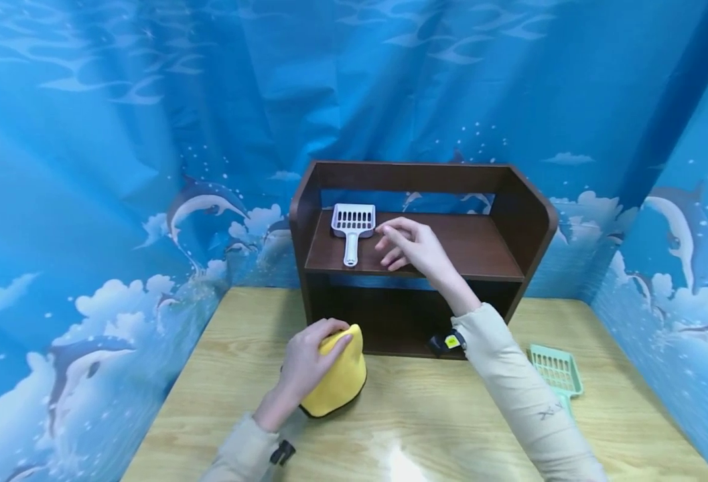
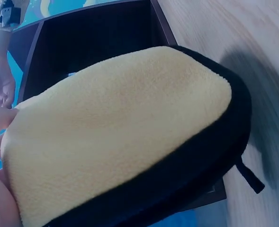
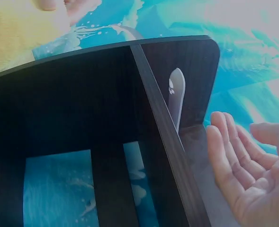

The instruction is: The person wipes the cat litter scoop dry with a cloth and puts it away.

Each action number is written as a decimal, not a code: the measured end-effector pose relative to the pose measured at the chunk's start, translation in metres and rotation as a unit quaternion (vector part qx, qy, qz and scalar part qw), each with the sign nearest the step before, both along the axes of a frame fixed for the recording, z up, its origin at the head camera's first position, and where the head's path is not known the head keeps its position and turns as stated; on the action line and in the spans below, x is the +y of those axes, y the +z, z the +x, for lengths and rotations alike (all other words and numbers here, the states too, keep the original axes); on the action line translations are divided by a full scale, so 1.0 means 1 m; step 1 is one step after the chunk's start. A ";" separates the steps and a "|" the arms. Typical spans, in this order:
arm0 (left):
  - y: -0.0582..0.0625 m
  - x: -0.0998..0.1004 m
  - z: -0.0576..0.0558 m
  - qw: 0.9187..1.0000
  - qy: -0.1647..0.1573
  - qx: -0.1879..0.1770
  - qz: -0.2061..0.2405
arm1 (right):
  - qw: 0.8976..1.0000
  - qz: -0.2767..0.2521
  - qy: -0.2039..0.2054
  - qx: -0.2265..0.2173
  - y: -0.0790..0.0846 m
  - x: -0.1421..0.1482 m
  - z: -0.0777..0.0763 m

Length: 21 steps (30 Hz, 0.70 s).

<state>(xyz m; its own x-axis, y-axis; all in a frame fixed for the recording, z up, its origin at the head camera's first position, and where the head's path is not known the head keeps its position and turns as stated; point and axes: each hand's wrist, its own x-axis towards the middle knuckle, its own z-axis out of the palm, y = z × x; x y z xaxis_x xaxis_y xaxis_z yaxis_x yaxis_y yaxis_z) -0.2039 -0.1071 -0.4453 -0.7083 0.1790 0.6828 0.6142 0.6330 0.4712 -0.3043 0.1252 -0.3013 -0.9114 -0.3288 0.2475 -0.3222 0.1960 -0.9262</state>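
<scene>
Likely stocking shelf (image 1: 459, 248) | left grip (image 1: 310, 356) clamped on cloth (image 1: 343, 381) | right grip (image 1: 415, 248) apart near scoop (image 1: 351, 250) | next: probably raise cloth

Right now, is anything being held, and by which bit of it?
The fingers of the left hand grip the yellow cloth near its top. The right hand holds nothing.

Green scoop (image 1: 554, 370), probably plastic, lies on pale table (image 1: 438, 408); blue dolphin-print curtain (image 1: 221, 114) behind.

A curtained-off booth, it seems: dolphin-printed sea curtains (image 1: 106, 174) surround a wood-grain table (image 1: 450, 415) bearing a dark shelf (image 1: 465, 237).
</scene>
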 end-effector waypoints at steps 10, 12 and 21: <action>0.002 0.004 -0.002 0.997 0.015 0.060 -0.039 | 0.997 -0.033 -0.020 0.065 -0.027 0.053 0.033; 0.003 0.004 -0.002 0.998 0.015 0.056 -0.041 | 0.997 -0.039 -0.021 0.070 -0.035 0.065 0.039; -0.005 0.004 -0.003 0.997 0.004 0.061 -0.039 | 0.996 -0.017 -0.048 0.072 -0.078 0.124 0.072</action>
